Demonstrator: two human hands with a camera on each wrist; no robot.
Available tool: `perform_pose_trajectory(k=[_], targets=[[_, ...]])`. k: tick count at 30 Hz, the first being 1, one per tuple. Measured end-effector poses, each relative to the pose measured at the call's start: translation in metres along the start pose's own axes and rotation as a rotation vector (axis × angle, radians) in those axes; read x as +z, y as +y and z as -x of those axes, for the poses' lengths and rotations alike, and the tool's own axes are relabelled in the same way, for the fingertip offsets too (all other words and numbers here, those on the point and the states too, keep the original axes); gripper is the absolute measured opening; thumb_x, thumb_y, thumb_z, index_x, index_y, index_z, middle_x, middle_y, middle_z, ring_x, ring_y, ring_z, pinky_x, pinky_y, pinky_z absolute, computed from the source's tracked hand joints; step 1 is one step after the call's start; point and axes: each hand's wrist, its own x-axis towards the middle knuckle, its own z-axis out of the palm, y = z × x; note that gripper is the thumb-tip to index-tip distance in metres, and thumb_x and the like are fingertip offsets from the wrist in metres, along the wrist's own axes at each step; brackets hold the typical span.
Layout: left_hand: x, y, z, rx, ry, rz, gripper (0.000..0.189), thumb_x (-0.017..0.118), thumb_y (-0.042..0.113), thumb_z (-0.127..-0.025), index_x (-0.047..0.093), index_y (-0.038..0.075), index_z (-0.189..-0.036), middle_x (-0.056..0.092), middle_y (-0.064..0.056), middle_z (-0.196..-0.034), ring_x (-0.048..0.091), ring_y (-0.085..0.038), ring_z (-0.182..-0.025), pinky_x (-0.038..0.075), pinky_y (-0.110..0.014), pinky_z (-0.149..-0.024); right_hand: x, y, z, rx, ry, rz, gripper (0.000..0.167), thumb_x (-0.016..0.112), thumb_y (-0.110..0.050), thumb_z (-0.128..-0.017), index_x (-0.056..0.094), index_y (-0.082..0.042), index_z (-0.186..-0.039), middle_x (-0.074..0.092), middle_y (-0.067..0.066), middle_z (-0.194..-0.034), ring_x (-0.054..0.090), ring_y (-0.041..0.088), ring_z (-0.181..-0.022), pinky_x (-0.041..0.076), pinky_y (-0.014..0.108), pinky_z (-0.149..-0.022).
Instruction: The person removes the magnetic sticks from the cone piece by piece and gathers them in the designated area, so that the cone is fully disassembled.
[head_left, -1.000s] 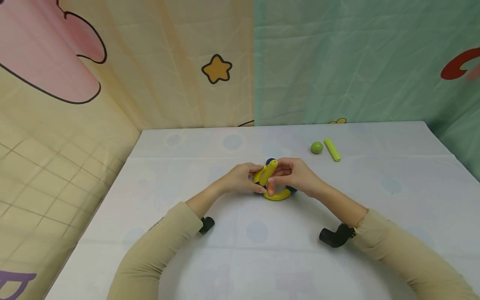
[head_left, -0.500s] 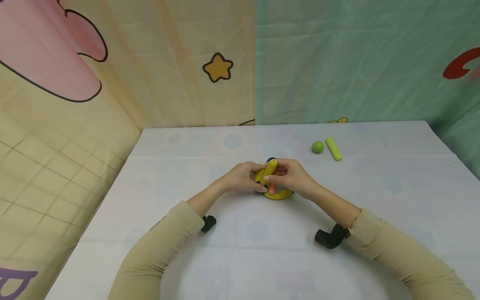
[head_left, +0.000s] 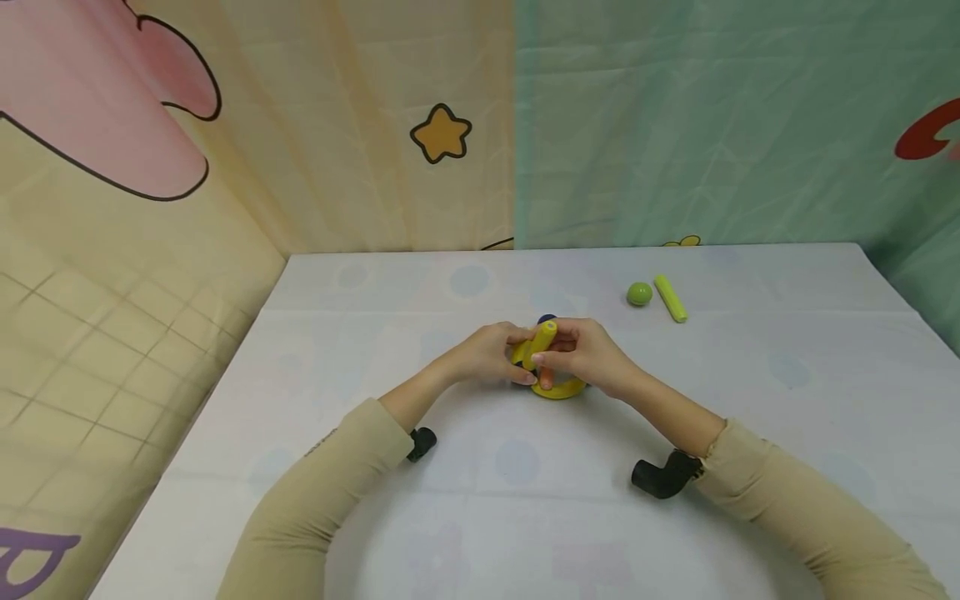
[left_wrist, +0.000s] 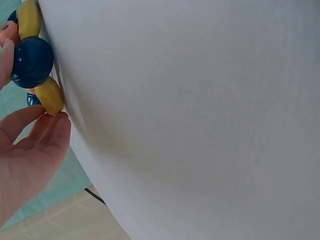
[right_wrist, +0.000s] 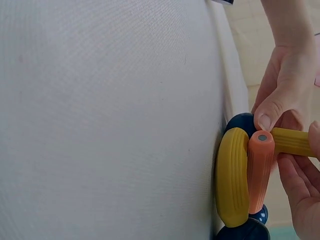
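Ribbed yellow curved rods (head_left: 561, 389) and blue balls (left_wrist: 33, 62) form a ring lying on the table, like a magnetic building set. A straight yellow rod (right_wrist: 293, 141) rises at a slant from its left side. My right hand (head_left: 592, 357) pinches this rod between thumb and fingers. At the ring's left, my left hand (head_left: 486, 353) holds it, with the thumb on a blue ball (right_wrist: 240, 124) and the fingers at a yellow curved rod (left_wrist: 50, 96). Between the hands an orange rod (right_wrist: 260, 170) shows a grey disc at its end. The hands hide part of the ring.
A green ball (head_left: 639, 293) and a lime-green rod (head_left: 671, 298) lie together towards the back right of the white-covered table (head_left: 480, 533). Black camera mounts (head_left: 666, 475) stick out at both wrists. Printed curtains (head_left: 337, 167) stand behind the table.
My right hand has shifted slightly left, its thumb moving from beside the orange rod onto the yellow upright rod. My left hand keeps its hold, and the view has tilted a little.
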Motion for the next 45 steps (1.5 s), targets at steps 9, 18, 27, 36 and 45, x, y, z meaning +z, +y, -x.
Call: perform_pose_trajectory(k=[9,18,27,36,45], targets=[[-0.001,0.002,-0.002,0.008,-0.002,0.009,0.066,0.078,0.022,-0.077,0.05,0.009,-0.135,0.057,-0.002,-0.118,0.049,-0.014,-0.104,0.04,-0.031,-0.091,-0.002,0.002,0.0,-0.015,-0.004,0.011,0.031,0.064,-0.003,-0.087,0.056,0.01,-0.113,0.065,0.02,-0.086,0.064,0.031,-0.065,0.054,0.033,-0.07],[-0.005,0.0,-0.005,-0.047,-0.01,-0.005,0.062,0.077,0.026,-0.077,0.054,0.002,-0.129,0.056,-0.009,-0.119,0.05,-0.018,-0.106,0.042,-0.031,-0.09,-0.023,-0.034,-0.003,-0.079,0.176,-0.091,0.032,0.065,-0.008,-0.087,0.057,0.005,-0.116,0.065,0.007,-0.104,0.064,0.015,-0.091,0.051,0.026,-0.081],[0.0,0.001,-0.003,-0.09,-0.001,-0.055,0.078,0.077,0.03,-0.077,0.039,0.001,-0.139,0.044,-0.011,-0.139,0.042,-0.023,-0.126,0.034,-0.033,-0.103,-0.047,-0.05,0.01,-0.109,0.242,-0.066,0.027,0.065,-0.009,-0.087,0.059,-0.003,-0.113,0.064,0.002,-0.101,0.065,0.014,-0.091,0.051,0.025,-0.08],[0.0,0.002,-0.003,-0.069,0.0,-0.045,0.078,0.078,0.028,-0.077,0.039,0.0,-0.139,0.044,-0.012,-0.139,0.04,-0.023,-0.128,0.033,-0.033,-0.104,-0.05,-0.036,0.017,-0.089,0.24,0.026,0.035,0.066,-0.013,-0.087,0.057,0.003,-0.117,0.064,0.009,-0.105,0.065,0.014,-0.091,0.051,0.025,-0.08],[0.0,0.002,-0.002,-0.069,-0.005,-0.028,0.078,0.078,0.027,-0.077,0.04,-0.001,-0.138,0.045,-0.012,-0.138,0.04,-0.023,-0.128,0.032,-0.033,-0.105,-0.054,-0.031,0.022,-0.066,0.29,0.012,0.041,0.067,-0.013,-0.086,0.054,0.005,-0.121,0.065,0.001,-0.105,0.065,0.009,-0.091,0.051,0.023,-0.079]])
